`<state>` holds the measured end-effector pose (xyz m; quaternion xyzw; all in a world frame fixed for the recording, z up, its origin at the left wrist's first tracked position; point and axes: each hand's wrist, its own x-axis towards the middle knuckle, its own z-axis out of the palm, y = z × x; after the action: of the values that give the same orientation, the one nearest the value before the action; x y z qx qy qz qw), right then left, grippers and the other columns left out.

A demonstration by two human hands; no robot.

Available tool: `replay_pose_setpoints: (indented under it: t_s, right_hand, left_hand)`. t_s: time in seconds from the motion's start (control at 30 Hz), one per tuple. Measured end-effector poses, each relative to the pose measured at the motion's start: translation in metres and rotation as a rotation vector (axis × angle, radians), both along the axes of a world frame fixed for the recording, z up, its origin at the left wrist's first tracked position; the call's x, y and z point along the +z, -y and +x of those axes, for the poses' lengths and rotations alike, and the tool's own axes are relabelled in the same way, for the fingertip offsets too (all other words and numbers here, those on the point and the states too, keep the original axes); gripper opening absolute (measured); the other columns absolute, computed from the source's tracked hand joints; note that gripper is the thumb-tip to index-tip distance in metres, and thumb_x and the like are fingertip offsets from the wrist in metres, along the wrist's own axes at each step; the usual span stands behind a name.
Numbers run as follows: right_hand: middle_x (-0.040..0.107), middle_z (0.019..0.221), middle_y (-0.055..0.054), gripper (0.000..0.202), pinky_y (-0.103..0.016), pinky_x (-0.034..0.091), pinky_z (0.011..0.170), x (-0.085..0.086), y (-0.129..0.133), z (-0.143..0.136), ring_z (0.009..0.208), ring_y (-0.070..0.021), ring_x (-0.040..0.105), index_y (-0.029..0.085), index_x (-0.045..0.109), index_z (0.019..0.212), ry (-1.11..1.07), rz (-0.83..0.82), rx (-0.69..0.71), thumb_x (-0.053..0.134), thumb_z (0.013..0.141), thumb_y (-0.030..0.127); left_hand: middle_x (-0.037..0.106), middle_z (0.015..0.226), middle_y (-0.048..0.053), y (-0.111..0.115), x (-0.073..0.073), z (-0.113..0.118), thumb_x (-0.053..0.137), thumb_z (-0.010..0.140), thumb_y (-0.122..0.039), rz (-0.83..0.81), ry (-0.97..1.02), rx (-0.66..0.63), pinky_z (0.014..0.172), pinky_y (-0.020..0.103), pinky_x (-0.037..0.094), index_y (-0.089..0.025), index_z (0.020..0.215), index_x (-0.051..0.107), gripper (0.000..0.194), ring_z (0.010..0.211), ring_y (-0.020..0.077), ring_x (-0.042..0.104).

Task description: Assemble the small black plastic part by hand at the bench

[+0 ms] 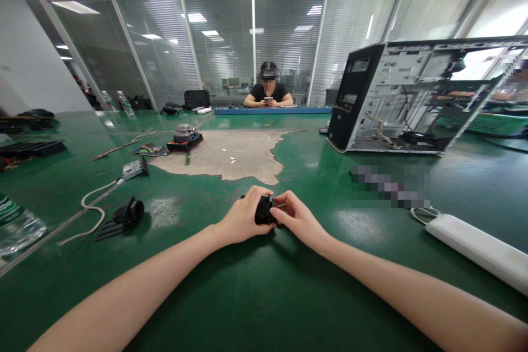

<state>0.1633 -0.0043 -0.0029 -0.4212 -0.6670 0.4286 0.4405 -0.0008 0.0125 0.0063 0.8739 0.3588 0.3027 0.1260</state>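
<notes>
A small black part (263, 211) is held between both hands, low over the green table (256, 297). My left hand (244, 214) wraps round its left side, thumb on top and fingers below. On its right edge my right hand (297, 216) pinches with thumb and fingers. What the part is, I cannot make out. Off to the left lies a black plastic piece (124, 217) with a round end and flat slats. Beyond the hands, a torn patch (243, 148) shows bare beige surface.
An open computer case (358, 99) stands at the back right, with a white power strip (478, 247) nearer. At left are a metal bracket (134, 168), a cable, a bottle (18, 225) and a cooler (185, 135). A person (269, 88) sits opposite, holding a phone.
</notes>
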Motion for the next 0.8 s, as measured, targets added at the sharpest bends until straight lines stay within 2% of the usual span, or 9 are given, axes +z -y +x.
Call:
replay_pose_setpoints:
  t_s: [0.17, 0.33, 0.47, 0.53, 0.67, 0.8]
  right_hand:
    - [0.053, 0.089, -0.002, 0.01, -0.026, 0.049, 0.065, 0.0038, 0.0035, 0.0009, 0.087, -0.0153, 0.054, 0.02, 0.049, 0.082, 0.012, 0.167, -0.043, 0.054, 0.074, 0.024]
    - [0.053, 0.09, -0.003, 0.015, -0.026, 0.05, 0.064, -0.0007, -0.001, 0.0008, 0.09, -0.0161, 0.054, 0.02, 0.047, 0.086, -0.037, 0.088, -0.03, 0.055, 0.074, 0.024]
    - [0.054, 0.085, -0.002, 0.019, -0.027, 0.05, 0.06, -0.0014, -0.0008, 0.0, 0.076, -0.0136, 0.056, 0.019, 0.045, 0.089, -0.013, -0.022, -0.006, 0.054, 0.074, 0.025]
    - [0.054, 0.084, -0.002, 0.018, -0.027, 0.05, 0.061, 0.0002, 0.0016, 0.0, 0.078, -0.014, 0.056, 0.019, 0.046, 0.088, -0.001, 0.012, 0.014, 0.055, 0.073, 0.024]
    - [0.052, 0.093, -0.003, 0.012, -0.027, 0.049, 0.065, 0.003, 0.0048, 0.0009, 0.09, -0.0162, 0.053, 0.02, 0.05, 0.084, 0.007, 0.178, -0.017, 0.054, 0.074, 0.023]
    - [0.052, 0.093, -0.003, 0.012, -0.027, 0.05, 0.066, 0.0014, 0.0023, 0.0012, 0.091, -0.0165, 0.053, 0.02, 0.05, 0.085, -0.008, 0.164, -0.023, 0.053, 0.075, 0.024]
  left_hand:
    - [0.045, 0.104, 0.003, 0.0002, 0.0008, 0.0004, 0.063, 0.062, -0.027, 0.001, -0.009, 0.001, 0.075, 0.033, 0.044, -0.023, 0.109, 0.034, 0.055, 0.092, 0.0194, 0.05]
    - [0.045, 0.104, 0.003, 0.0006, 0.0015, 0.0007, 0.063, 0.062, -0.028, -0.003, 0.001, 0.005, 0.074, 0.033, 0.044, -0.024, 0.108, 0.035, 0.054, 0.092, 0.0195, 0.051]
    - [0.045, 0.105, 0.003, 0.0005, 0.0012, 0.0004, 0.063, 0.063, -0.028, -0.002, 0.003, 0.001, 0.074, 0.033, 0.044, -0.024, 0.108, 0.034, 0.054, 0.092, 0.0196, 0.051]
    - [0.045, 0.105, 0.003, 0.0003, 0.0006, 0.0002, 0.063, 0.062, -0.027, -0.005, -0.001, 0.001, 0.074, 0.033, 0.044, -0.024, 0.109, 0.034, 0.055, 0.092, 0.0196, 0.051]
    - [0.045, 0.104, 0.002, 0.0002, 0.0002, 0.0003, 0.063, 0.061, -0.025, -0.014, 0.008, 0.011, 0.075, 0.033, 0.044, -0.024, 0.109, 0.035, 0.055, 0.091, 0.0192, 0.051]
    - [0.046, 0.104, 0.002, -0.0001, 0.0014, 0.0005, 0.064, 0.061, -0.025, -0.02, 0.005, 0.012, 0.075, 0.033, 0.044, -0.025, 0.109, 0.035, 0.056, 0.092, 0.0195, 0.051]
